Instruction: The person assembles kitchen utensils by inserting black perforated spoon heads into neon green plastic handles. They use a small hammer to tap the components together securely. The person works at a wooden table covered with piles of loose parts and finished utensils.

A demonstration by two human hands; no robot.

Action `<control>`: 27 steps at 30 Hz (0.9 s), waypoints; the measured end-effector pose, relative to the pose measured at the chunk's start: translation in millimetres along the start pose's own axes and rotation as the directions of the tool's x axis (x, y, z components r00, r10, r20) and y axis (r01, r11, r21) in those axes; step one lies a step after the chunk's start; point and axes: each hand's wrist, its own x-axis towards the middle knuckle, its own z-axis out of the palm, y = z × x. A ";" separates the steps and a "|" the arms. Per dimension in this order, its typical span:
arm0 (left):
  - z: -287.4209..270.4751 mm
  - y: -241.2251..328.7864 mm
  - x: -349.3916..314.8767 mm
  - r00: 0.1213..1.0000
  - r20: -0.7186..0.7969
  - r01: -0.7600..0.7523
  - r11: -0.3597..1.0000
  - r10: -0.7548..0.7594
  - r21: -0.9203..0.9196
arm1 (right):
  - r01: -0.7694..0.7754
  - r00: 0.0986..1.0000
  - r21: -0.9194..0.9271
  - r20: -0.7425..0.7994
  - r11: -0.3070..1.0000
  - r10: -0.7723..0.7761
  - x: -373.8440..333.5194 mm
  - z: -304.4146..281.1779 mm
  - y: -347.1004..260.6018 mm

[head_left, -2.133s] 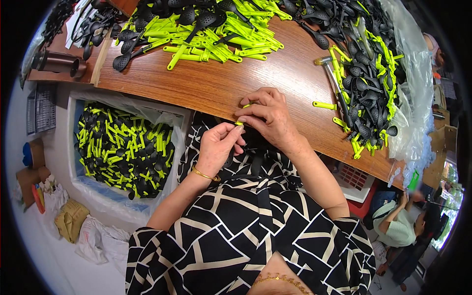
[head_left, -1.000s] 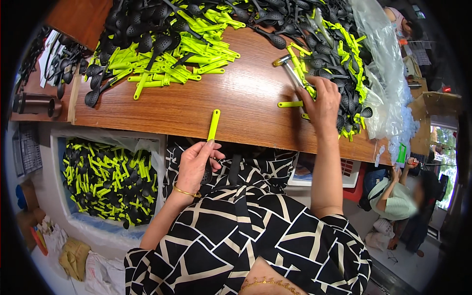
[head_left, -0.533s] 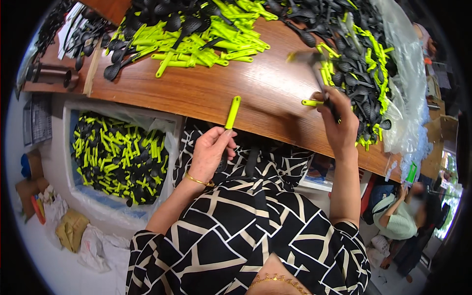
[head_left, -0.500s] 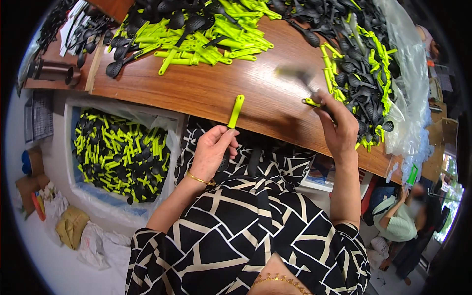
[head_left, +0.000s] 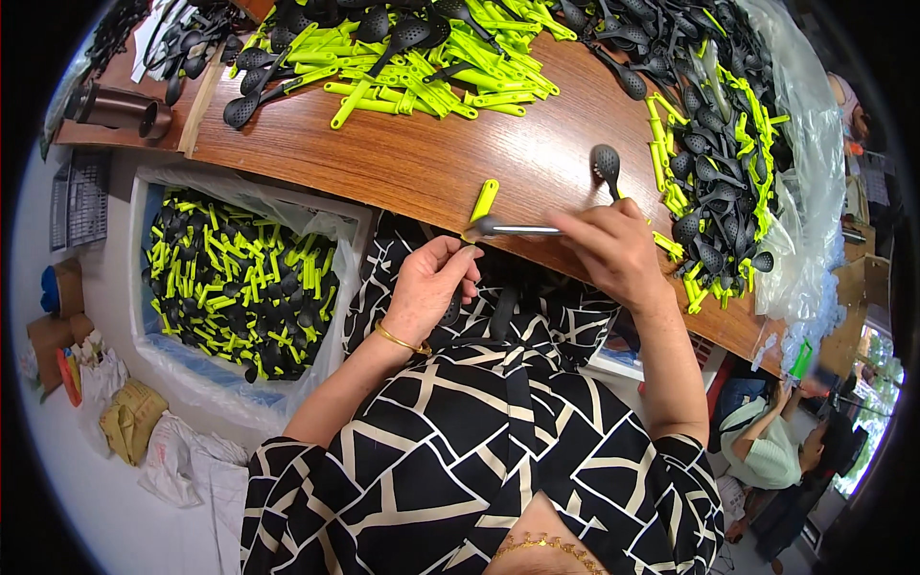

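Observation:
My left hand [head_left: 428, 285] is closed on a spoon at the table's near edge. The spoon's lime-green handle [head_left: 485, 198] points up from my fingers, and part of its black head [head_left: 451, 308] shows below them. My right hand [head_left: 618, 251] is closed round a small hammer [head_left: 522, 230] with a metal shaft. The dark hammer head is at the lower end of the green handle, close to my left fingertips; whether it touches cannot be told. A black slotted spoon [head_left: 606, 164] sticks out beyond my right hand; its lower part is hidden, so I cannot tell whether it is held.
A heap of green handles [head_left: 450, 72] lies at the back of the wooden table [head_left: 383, 163]. Black spoon heads and green handles [head_left: 709, 182] pile up at right beside clear plastic sheeting [head_left: 781, 125]. A lined bin [head_left: 340, 278] of black-and-green utensils stands at left. Another person [head_left: 767, 441] is at far right.
My right hand has come down and left, bringing the hammer to the green handle. The slotted spoon beyond my right hand now shows clearly. My left hand keeps its hold, moved slightly right.

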 end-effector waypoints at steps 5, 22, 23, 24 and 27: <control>2.6 -0.1 0.7 1.000 -0.019 -0.007 1.000 0.007 0.001 | 0.040 0.999 -0.092 0.012 0.995 -0.039 1.0 -4.3 -2.0; -140.7 -22.9 -37.4 0.726 -0.485 -0.410 0.873 0.488 0.265 | -0.206 0.978 -0.034 -0.038 0.978 0.205 -24.0 -6.3 18.7; -181.1 -30.8 -40.6 0.616 -0.626 -0.385 0.876 0.478 0.290 | -0.210 0.975 -0.032 -0.086 0.977 0.207 -24.8 -9.0 26.4; -223.6 -38.9 -42.8 0.484 -0.747 -0.354 0.882 0.457 0.310 | -0.216 0.969 -0.029 -0.132 0.976 0.210 -24.9 -13.9 35.2; -329.8 -55.1 -54.9 0.097 -0.935 -0.012 0.940 0.341 0.341 | -0.152 0.985 -0.312 -0.120 0.938 0.120 -11.3 -31.4 60.2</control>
